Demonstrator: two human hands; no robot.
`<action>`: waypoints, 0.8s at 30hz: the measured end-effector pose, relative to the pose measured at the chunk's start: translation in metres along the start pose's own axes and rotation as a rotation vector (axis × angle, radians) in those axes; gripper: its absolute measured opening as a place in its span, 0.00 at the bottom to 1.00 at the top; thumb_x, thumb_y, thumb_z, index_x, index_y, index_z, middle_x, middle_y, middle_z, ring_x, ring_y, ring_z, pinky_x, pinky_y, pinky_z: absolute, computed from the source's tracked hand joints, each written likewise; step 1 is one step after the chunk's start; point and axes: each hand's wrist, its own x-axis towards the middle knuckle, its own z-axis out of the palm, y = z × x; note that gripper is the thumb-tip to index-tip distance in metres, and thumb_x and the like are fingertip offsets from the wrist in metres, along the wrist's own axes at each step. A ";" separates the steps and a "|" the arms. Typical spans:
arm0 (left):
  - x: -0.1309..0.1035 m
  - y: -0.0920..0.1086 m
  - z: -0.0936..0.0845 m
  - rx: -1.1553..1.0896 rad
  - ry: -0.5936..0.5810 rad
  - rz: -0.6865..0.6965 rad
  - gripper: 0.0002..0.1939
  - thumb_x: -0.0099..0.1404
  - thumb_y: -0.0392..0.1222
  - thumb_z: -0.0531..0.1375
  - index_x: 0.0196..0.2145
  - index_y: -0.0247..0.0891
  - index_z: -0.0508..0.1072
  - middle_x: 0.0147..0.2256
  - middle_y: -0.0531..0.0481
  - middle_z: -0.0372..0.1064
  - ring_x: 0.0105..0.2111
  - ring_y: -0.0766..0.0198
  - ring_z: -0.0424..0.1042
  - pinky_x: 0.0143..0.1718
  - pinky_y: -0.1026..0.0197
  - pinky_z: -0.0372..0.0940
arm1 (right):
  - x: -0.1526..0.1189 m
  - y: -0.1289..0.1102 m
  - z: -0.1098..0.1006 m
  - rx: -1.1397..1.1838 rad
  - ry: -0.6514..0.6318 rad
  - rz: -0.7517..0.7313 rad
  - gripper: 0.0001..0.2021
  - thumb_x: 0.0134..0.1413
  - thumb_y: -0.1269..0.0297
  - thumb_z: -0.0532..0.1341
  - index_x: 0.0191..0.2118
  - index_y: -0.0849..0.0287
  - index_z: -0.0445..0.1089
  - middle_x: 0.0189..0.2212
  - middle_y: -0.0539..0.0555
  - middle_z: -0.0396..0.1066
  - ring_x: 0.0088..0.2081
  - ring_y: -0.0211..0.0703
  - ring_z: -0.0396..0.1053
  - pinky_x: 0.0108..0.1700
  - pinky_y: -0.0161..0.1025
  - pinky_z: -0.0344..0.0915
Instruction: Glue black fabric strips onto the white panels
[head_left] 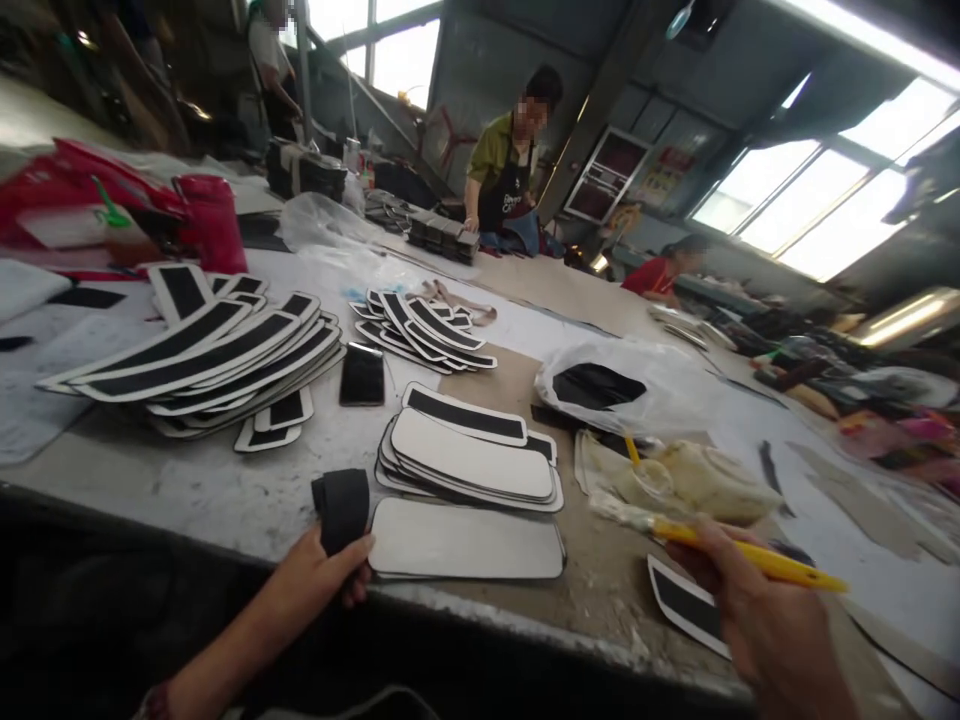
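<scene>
The left hand (319, 575) pinches a folded black strip (342, 505) at the desk (187, 490) edge, just beside a single white panel (465, 540). The right hand (765, 620) is closed around a yellow-handled brush (720, 548), its bristles near a glue bag (697, 480). Behind the panel lies a stack of panels (469, 455).

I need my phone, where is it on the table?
The phone lies flat left of centre in the head view, between the big pile of black-and-white strips and the nearer stack of pieces.
</scene>
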 end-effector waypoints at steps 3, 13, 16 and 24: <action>-0.003 0.006 -0.004 0.018 -0.027 0.018 0.24 0.51 0.60 0.58 0.28 0.32 0.67 0.20 0.48 0.68 0.20 0.61 0.68 0.23 0.60 0.64 | -0.056 0.019 0.050 0.017 -0.322 0.080 0.19 0.37 0.53 0.73 0.32 0.61 0.72 0.30 0.54 0.72 0.32 0.43 0.71 0.33 0.34 0.72; -0.001 -0.004 -0.008 -0.015 -0.082 0.047 0.22 0.54 0.59 0.57 0.31 0.33 0.66 0.23 0.48 0.69 0.22 0.61 0.69 0.23 0.60 0.65 | -0.112 0.049 0.138 -0.183 -0.612 0.058 0.18 0.49 0.49 0.65 0.31 0.61 0.68 0.25 0.52 0.70 0.28 0.42 0.69 0.31 0.35 0.66; 0.000 -0.004 -0.009 -0.016 -0.086 0.037 0.21 0.55 0.57 0.57 0.31 0.32 0.66 0.22 0.49 0.69 0.21 0.62 0.68 0.22 0.61 0.65 | -0.113 0.043 0.138 -0.226 -0.588 0.029 0.17 0.50 0.49 0.64 0.31 0.61 0.68 0.25 0.52 0.70 0.28 0.43 0.69 0.32 0.36 0.66; 0.003 -0.007 -0.009 0.062 -0.069 0.020 0.21 0.52 0.60 0.57 0.24 0.36 0.67 0.19 0.47 0.69 0.19 0.60 0.68 0.22 0.61 0.64 | -0.105 0.049 0.136 -0.349 -0.554 -0.033 0.17 0.50 0.48 0.62 0.30 0.59 0.68 0.24 0.51 0.68 0.28 0.45 0.68 0.31 0.37 0.64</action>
